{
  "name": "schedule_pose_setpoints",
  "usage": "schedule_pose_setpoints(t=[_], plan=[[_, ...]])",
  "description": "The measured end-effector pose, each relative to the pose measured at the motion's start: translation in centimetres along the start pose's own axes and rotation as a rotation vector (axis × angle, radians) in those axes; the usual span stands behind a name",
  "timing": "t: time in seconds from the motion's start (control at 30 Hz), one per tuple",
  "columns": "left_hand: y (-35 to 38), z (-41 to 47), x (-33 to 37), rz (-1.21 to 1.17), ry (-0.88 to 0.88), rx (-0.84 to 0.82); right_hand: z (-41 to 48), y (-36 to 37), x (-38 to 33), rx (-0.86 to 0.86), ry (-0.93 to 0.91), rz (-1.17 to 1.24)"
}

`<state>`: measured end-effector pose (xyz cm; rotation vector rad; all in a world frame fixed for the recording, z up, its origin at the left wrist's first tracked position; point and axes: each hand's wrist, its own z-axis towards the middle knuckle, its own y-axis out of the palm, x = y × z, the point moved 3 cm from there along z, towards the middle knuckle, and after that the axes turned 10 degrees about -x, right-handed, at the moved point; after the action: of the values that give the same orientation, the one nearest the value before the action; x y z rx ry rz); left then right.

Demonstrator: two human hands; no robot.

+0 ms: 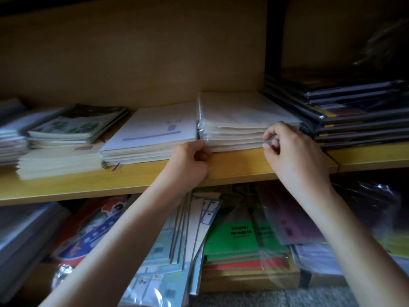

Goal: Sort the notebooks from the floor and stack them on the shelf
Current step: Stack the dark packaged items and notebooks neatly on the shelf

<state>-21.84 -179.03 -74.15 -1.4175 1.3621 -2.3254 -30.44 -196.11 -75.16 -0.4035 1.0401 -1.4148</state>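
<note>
Well, the wooden shelf point(132, 180) is dark and blurry at both ends. Near its front edge sits a pale stack of notebooks point(234, 120) in shiny clear wrap. The right hand point(292, 156) pinches its right front corner. The left hand point(190, 162) is curled at the left corner; I cannot tell if it grips.

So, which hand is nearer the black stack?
Right. The right hand is just left of the black stack; the left hand is at the left corner of the wrapped stack.
</note>
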Motion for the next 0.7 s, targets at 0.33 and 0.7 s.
schedule_pose_setpoints(t=[0.33, 0.7], plan=[[-0.9, -0.8, -0.3, 0.096, -0.062, -0.053, -2.6, 2.2, -4.1, 0.245, 0.005, 0.005], [-1.5, 0.2, -1.2, 0.097, -0.021, -0.18, -2.1, 2.7, -4.7, 0.311, -0.003, 0.006]])
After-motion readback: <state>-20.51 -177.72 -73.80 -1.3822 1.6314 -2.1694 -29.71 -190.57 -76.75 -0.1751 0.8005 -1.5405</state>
